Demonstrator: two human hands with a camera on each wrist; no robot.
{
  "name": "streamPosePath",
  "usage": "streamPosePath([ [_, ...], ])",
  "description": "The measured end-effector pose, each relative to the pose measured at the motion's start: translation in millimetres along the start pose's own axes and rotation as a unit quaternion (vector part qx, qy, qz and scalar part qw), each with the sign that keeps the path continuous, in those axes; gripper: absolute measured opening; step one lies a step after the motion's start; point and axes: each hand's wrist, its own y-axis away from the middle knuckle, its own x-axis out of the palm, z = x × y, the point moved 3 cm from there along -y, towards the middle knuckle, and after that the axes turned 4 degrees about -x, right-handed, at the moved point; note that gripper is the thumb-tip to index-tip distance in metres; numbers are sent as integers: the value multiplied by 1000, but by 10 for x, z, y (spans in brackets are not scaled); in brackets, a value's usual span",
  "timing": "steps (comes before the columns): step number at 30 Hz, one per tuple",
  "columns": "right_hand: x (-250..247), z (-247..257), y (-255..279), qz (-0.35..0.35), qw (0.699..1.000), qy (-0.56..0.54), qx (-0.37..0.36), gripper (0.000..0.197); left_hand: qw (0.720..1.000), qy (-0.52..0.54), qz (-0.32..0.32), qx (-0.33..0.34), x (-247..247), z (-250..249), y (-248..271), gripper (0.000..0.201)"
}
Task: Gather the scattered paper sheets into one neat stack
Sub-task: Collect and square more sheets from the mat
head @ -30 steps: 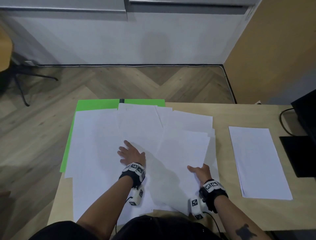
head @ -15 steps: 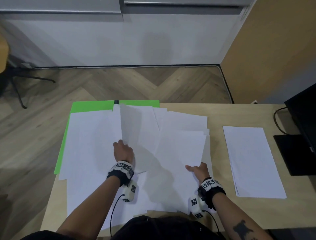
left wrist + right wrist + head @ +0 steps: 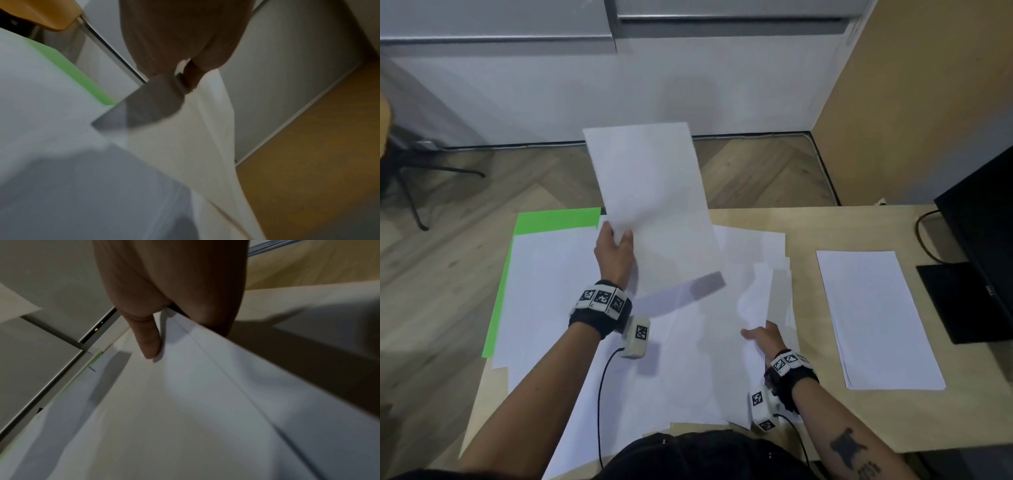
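Several white paper sheets (image 3: 551, 291) lie overlapped across the left and middle of the wooden table (image 3: 825, 421). My left hand (image 3: 616, 246) pinches the left edge of one white sheet (image 3: 650, 185) and holds it raised above the pile; the left wrist view shows the held sheet (image 3: 207, 121) hanging from my fingers. My right hand (image 3: 762, 334) grips the near right edge of a sheet (image 3: 756, 298) that curls up off the pile, thumb on top (image 3: 151, 344). A neat stack of sheets (image 3: 873, 318) lies apart at the right.
A green sheet (image 3: 554, 221) lies under the pile at the far left. A black monitor (image 3: 983, 233) with its base and cable stands at the table's right edge. Beyond the table are wood flooring and a white cabinet (image 3: 619, 85); chair legs (image 3: 410, 185) at far left.
My left hand went from resting flat on the pile to pinching one sheet and lifting it high above the table. My right hand's sheet edge has curled upward.
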Motion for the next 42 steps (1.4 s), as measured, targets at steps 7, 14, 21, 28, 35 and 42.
streamPosePath([
  [7,0,16,49,1,998,-70,-2,34,951,-214,210,-71,34,723,542,9],
  [14,30,10,96,-1,997,-79,-21,23,899,-297,293,-130,151,1112,1065,7],
  [21,26,-15,48,-7,998,-59,-12,65,893,-284,322,-137,364,1161,1312,7],
  [28,-44,-23,-24,-8,999,-26,-19,64,887,-368,264,-88,247,1263,1093,9],
  [35,-166,-167,-120,-20,999,-11,-32,60,819,-538,141,-141,-53,1463,809,68],
  [42,-176,-215,-147,-9,999,8,-51,61,852,-462,110,-219,-60,1398,707,100],
])
